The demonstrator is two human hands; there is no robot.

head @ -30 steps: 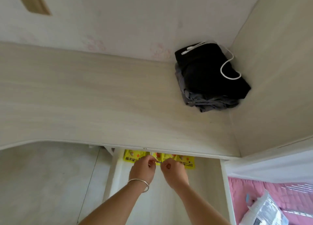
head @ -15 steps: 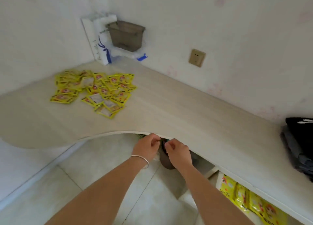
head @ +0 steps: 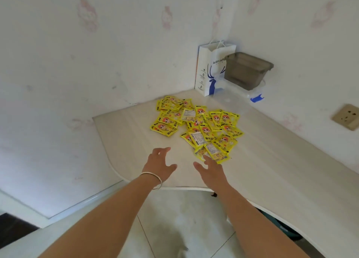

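Observation:
Several small yellow snack packets [head: 198, 125] lie scattered in a loose pile on the pale wooden desk [head: 272, 170], near its far corner. My left hand [head: 159, 163], with a silver bangle on the wrist, hovers over the desk in front of the pile, fingers spread and holding nothing. My right hand [head: 210, 169] reaches beside it, fingers straight, its fingertips at the nearest packets at the pile's front edge. Whether it touches them I cannot tell.
A white paper bag with a blue deer print [head: 210, 69] stands in the desk's corner. A smoky plastic box [head: 246, 69] sits on a clear container beside it. A wall socket [head: 346, 117] is at the right. Tiled floor [head: 184, 228] lies below the desk's curved edge.
My view swung left from the drawer with its packets to the pile on the desk. Both hands left the desk's underside, rose over the top and opened toward the packets.

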